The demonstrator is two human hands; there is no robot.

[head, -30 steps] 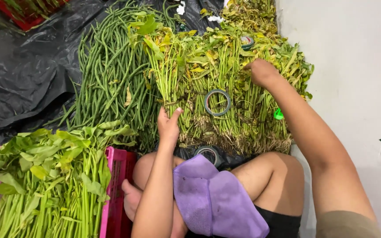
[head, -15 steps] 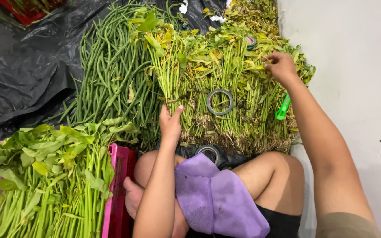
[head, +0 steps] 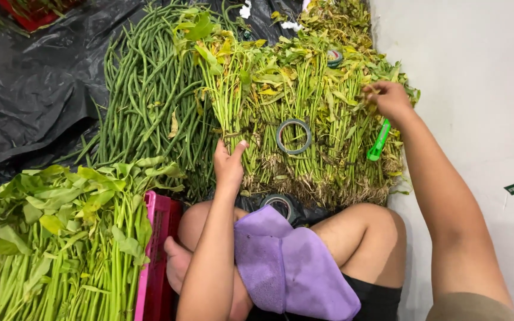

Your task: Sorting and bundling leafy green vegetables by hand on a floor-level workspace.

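Fingers of the left hand (head: 228, 163) wrap a limp bundle of green leafy stems (head: 227, 95) near its firmer base on the pile; right hand (head: 388, 98) pinches yellowed leaves (head: 352, 89).

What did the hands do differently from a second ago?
The right hand slid to the right across the leafy greens, uncovering a green cutter lying beside it. The left hand kept its hold on the bundle of stems. The tape ring, long beans and purple cloth stayed put.
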